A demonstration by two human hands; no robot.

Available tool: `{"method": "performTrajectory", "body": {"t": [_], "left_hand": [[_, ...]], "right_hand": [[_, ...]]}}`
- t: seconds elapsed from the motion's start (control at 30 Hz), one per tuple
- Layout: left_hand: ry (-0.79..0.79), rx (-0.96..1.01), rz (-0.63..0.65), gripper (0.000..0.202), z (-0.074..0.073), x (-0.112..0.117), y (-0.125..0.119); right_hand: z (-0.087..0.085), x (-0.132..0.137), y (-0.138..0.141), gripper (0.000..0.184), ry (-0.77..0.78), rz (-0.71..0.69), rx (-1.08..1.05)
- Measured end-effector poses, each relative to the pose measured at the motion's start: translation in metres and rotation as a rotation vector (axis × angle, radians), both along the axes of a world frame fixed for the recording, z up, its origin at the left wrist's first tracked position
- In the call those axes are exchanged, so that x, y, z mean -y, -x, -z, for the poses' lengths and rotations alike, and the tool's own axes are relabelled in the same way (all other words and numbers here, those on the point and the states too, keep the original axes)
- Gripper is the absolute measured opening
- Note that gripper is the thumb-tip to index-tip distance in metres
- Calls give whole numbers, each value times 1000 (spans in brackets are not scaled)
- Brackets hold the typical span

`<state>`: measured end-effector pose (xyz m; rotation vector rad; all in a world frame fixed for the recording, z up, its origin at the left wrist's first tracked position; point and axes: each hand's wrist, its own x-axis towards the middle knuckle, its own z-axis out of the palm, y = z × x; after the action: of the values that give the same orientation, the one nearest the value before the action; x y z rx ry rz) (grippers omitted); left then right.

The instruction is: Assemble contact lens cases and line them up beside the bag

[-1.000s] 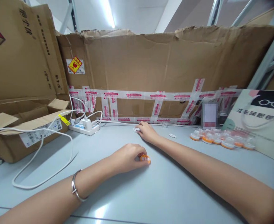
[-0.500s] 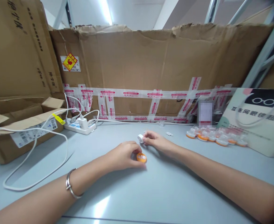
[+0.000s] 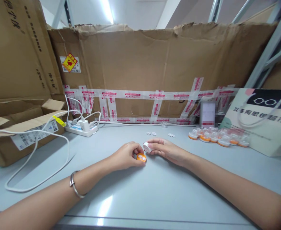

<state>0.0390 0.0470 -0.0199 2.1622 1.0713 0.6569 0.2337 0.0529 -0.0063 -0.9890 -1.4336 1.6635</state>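
My left hand (image 3: pixel 126 156) rests on the grey table (image 3: pixel 155 191) with its fingers pinched round a small round orange piece (image 3: pixel 141 157). Right beside it, my right hand (image 3: pixel 165 149) pinches a small white round piece (image 3: pixel 146 147) at its fingertips. The white piece sits just above and right of the orange one, nearly touching it. A metal bracelet (image 3: pixel 74 187) circles my left wrist.
Several orange-and-clear round pieces (image 3: pixel 217 139) stand in a row at the right, before a white paper bag (image 3: pixel 262 121). Small white bits (image 3: pixel 155 134) lie behind my hands. A power strip (image 3: pixel 81 129) with white cables and an open carton (image 3: pixel 18 131) are at the left. Taped cardboard (image 3: pixel 155 73) walls the back.
My right hand picked up the white piece from the back of the table and brought it toward me, next to the orange piece in my left hand.
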Motion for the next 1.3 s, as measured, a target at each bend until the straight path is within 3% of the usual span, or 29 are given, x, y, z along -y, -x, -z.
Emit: {"method": "performTrajectory", "body": {"t": [0.2,0.4,0.7,0.9,1.3], "left_hand": [[-16,-30,-23,44,0,0,2],[73,-7,-33,40,2,-4,5],[-3,-37,-132,51,3,-2,-2],[-11,-18,-135,49,1,0,-3],[-26,-46,1,46,3,-6,2]], "right_hand": [[7,0,6,29,-96,5,166],[9,0,7,37,-197,23,245],[17,-1,9,39,-341,-28,348],[16,5,16,37,-337,22,356],[20,9,14,28,-476,73,465]]}}
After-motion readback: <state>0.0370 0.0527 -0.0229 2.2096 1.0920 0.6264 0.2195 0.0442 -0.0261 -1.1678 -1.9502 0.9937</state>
